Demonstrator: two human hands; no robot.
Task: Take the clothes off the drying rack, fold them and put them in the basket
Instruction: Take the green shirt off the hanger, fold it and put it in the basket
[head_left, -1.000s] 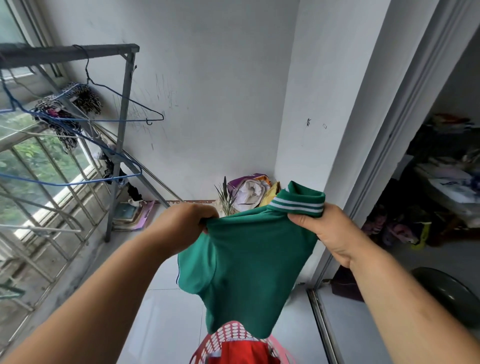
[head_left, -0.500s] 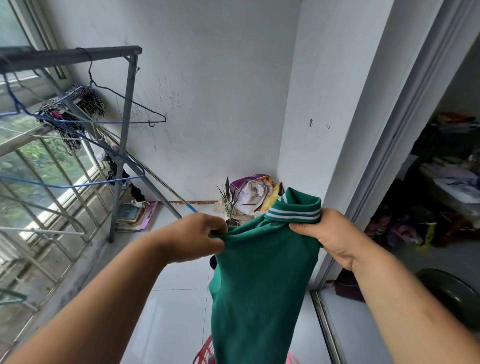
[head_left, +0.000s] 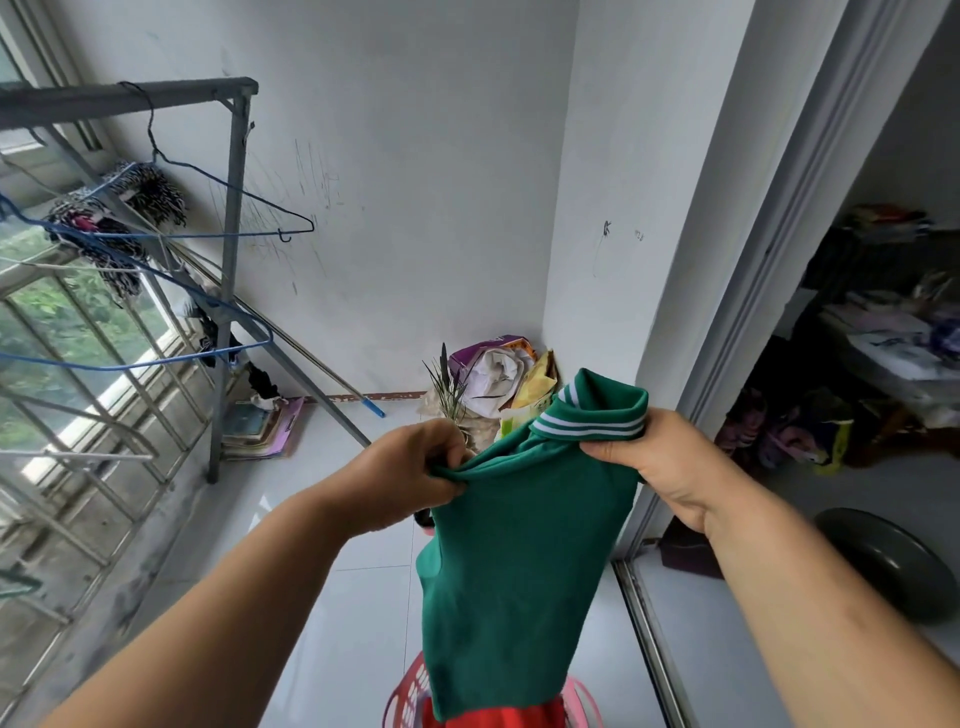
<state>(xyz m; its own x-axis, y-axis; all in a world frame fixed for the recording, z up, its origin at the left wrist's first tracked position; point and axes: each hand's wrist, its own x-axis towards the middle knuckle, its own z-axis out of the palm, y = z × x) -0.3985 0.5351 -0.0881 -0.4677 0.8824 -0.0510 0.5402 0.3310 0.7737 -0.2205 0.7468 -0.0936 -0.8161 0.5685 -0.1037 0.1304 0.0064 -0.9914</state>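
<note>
- The left hand (head_left: 410, 475) pinched the green shirt (head_left: 514, 566).
- The right hand (head_left: 670, 467) pinched its collar (head_left: 597, 413).
- The shirt hung above the pink basket (head_left: 410, 696).

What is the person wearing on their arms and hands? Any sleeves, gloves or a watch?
Nothing that shows. The left hand and the right hand have no gloves on and no rings in view. The left forearm and the right forearm are uncovered down to the picture's bottom edge: no sleeves, no watch, no bracelet.
</note>
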